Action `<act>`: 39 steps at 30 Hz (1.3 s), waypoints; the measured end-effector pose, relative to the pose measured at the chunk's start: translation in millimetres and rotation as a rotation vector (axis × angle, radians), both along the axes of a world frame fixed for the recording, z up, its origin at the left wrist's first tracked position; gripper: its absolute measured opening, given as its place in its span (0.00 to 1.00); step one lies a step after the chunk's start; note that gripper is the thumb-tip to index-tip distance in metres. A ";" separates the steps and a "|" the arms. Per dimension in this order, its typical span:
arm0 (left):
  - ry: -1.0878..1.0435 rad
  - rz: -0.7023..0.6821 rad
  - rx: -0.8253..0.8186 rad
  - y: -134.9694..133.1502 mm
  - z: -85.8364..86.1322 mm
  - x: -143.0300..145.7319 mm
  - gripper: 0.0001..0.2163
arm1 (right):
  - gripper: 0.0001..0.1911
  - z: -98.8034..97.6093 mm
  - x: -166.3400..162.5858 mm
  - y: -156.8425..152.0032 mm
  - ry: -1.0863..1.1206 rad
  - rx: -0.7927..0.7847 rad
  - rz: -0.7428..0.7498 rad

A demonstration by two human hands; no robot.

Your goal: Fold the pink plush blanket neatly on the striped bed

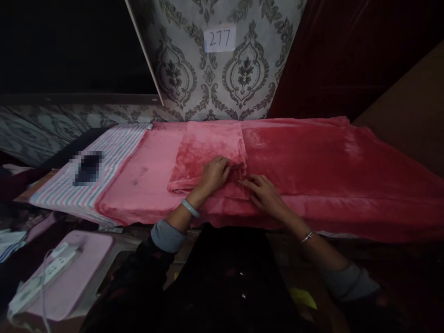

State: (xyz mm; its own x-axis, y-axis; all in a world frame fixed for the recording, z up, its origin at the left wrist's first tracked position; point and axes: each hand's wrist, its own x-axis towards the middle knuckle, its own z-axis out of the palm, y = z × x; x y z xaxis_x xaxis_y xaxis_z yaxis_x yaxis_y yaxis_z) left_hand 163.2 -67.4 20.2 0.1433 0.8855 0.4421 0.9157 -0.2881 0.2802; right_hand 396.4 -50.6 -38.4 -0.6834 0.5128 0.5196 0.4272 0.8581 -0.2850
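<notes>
— Folded pink cloth (208, 157): where is it?
— It lies on top of the big red blanket (329, 157), near the blanket's front edge. The striped cloth (104, 162) is off to its left.
— What are the hands doing?
— The left hand (215, 174) has its fingers bent shut on the near corner of the folded pink cloth. The right hand (264, 195) lies just beside it, with its fingers stretched out flat on the blanket. It holds nothing.
— What could go wrong?
— I think the fluffy cloth could slip. Only one corner is pinched, so if that hand pulls, the layers may slide apart and the neat fold may open.
— Anything else?
— The big red blanket hangs over the front edge. A tug could drag it and bunch it up under the fold. It is also dark here, so a crooked edge would be hard to spot.
</notes>
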 end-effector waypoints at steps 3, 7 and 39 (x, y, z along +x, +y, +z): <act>0.076 -0.016 0.066 1.5 9.8 0.7 0.06 | 0.15 4.3 -11.3 4.3 0.106 -0.092 0.038; 0.191 -0.035 0.120 1.3 12.3 0.3 0.06 | 0.13 7.2 -25.4 20.0 0.374 -0.469 -0.100; 0.448 -0.049 0.005 -11.3 -40.7 35.5 0.12 | 0.14 13.1 -30.8 55.4 0.417 -1.016 -0.191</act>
State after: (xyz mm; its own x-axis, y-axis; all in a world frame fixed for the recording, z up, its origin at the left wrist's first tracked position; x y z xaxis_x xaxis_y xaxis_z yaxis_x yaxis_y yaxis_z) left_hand 198.7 -78.7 -20.6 0.3630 0.8709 0.3313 0.9317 -0.3341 -0.1427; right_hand 365.6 4.8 -25.3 -0.4174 0.9082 -0.0308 0.2342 0.0748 -0.9693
